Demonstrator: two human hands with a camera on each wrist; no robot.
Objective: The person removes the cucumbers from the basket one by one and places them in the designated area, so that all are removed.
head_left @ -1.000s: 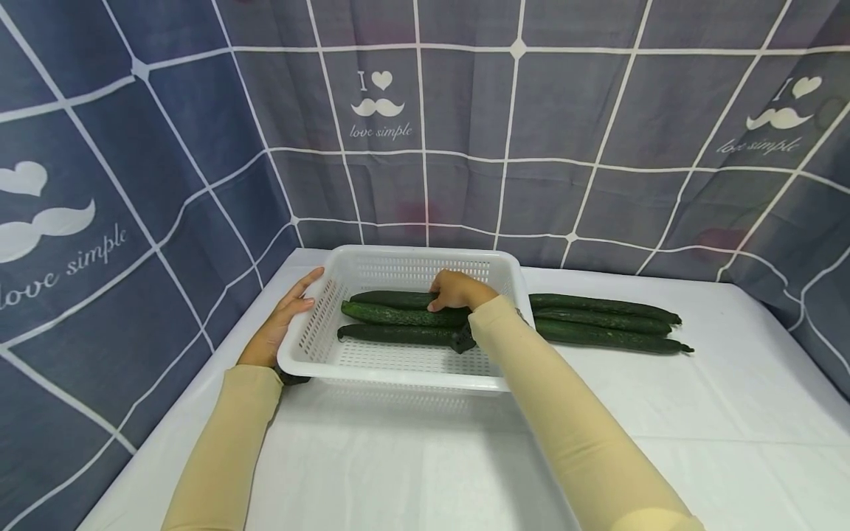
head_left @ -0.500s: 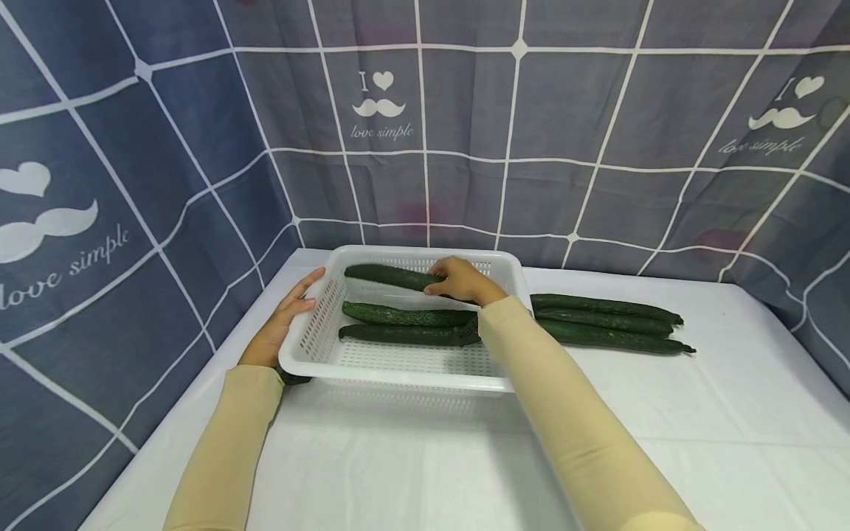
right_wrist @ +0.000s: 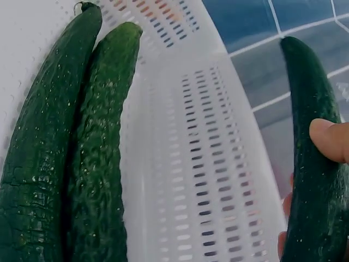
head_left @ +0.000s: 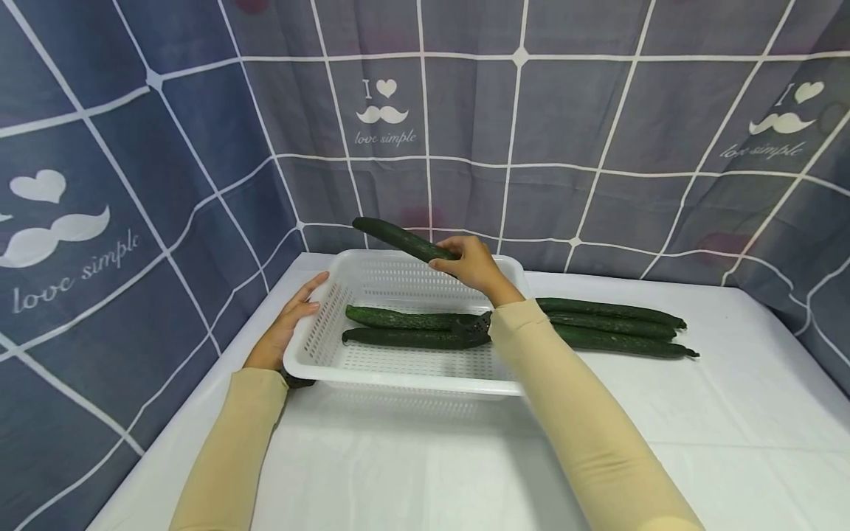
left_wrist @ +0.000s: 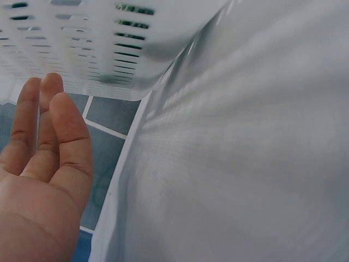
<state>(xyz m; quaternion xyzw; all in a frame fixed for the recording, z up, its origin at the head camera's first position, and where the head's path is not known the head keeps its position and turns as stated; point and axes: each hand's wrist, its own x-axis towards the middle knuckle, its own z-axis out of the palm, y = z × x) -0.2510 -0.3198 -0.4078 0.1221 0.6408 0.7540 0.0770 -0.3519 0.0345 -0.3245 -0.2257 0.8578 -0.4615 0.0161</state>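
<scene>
Over white basket [head_left: 405,369], right hand [head_left: 473,265] grips raised cucumber [head_left: 398,237].

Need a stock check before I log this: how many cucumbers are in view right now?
6. One is held up in the right hand over the basket; two lie inside the basket; three lie on the table right of it. The right sleeve may hide more.

From my left wrist camera I see my left hand [left_wrist: 38,180] with straight fingers [left_wrist: 71,136] beside the white perforated basket's wall [left_wrist: 98,49], above the white tablecloth [left_wrist: 245,164] and blue checked fabric [left_wrist: 106,147].
</scene>
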